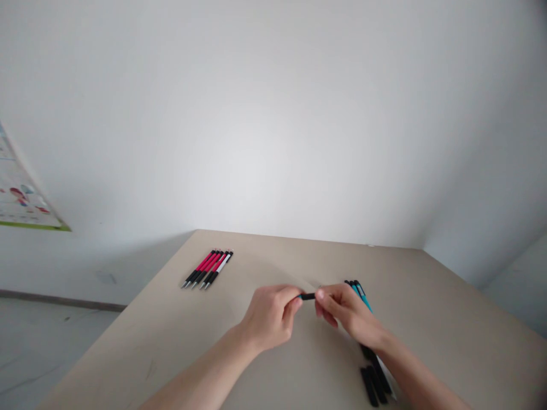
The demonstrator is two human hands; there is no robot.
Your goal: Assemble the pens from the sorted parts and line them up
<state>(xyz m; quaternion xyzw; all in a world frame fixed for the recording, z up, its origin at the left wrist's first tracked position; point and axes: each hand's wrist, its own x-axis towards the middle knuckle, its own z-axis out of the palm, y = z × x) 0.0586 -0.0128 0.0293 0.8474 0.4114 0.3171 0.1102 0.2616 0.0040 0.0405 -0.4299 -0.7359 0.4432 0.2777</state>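
Note:
Both hands meet over the middle of the table on one pen (308,296), whose black section shows between them with a bit of blue at the left. My left hand (271,316) is closed around its left part. My right hand (344,310) pinches the other end between thumb and fingertips, hiding the tip. Beneath and beside my right hand lie several blue pens (362,295) with black ends, partly covered by the hand and wrist. Close to my right forearm are several short black pieces (374,384), perhaps grips or caps.
At the table's far left several pink-and-black pens (209,267) lie side by side, one with a white section. The beige table (265,256) stands against a white wall (273,125). A poster (25,193) hangs at the left.

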